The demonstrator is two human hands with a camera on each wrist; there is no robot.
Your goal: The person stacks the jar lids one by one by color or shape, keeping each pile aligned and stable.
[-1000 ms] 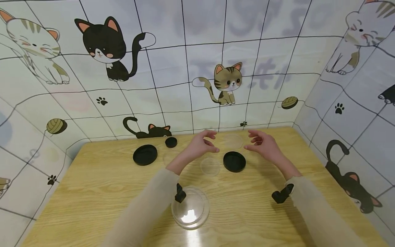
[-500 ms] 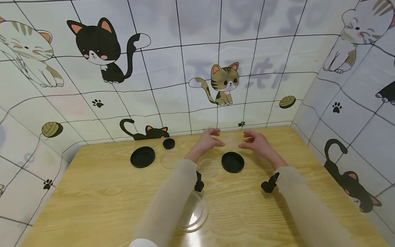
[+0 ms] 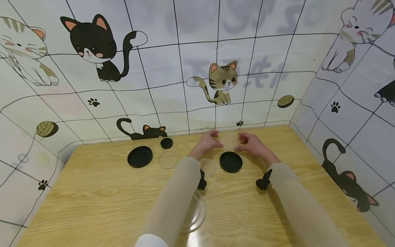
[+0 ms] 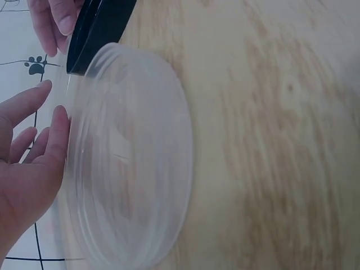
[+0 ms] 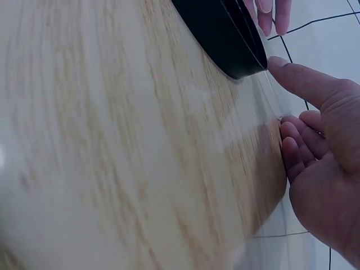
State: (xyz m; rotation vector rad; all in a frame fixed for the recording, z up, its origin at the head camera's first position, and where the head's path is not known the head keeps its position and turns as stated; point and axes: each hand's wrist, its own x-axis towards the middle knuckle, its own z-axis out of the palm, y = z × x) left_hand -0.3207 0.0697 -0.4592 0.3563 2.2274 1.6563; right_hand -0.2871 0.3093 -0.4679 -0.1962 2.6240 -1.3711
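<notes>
At the back of the table, a faint clear round dish [image 3: 229, 141] lies between my two hands. My left hand [image 3: 207, 143] is at its left side, fingers spread and fairly straight. From the right comes my right hand [image 3: 251, 145], its thumb and bent fingers right at the dish's rim. A black round lid [image 3: 230, 162] rests just in front of that dish; in the right wrist view the right thumb is close to the black lid's edge. Another clear ribbed round dish [image 4: 132, 152] sits beside the left hand, its left part hidden by the forearm in the head view.
A larger black lid [image 3: 140, 156], a small black lid [image 3: 166, 143] and a clear disc [image 3: 168, 160] lie at the back left of the wooden table [image 3: 92, 192]. A bigger clear dish [image 3: 199, 214] sits in front, partly under the left sleeve. A cat-printed wall [image 3: 172, 68] rises behind.
Both hands have moved closer together around the clear dish, the left shifting right and the right shifting left. The left sleeve now covers part of the front clear dish. Lids and dishes stay put.
</notes>
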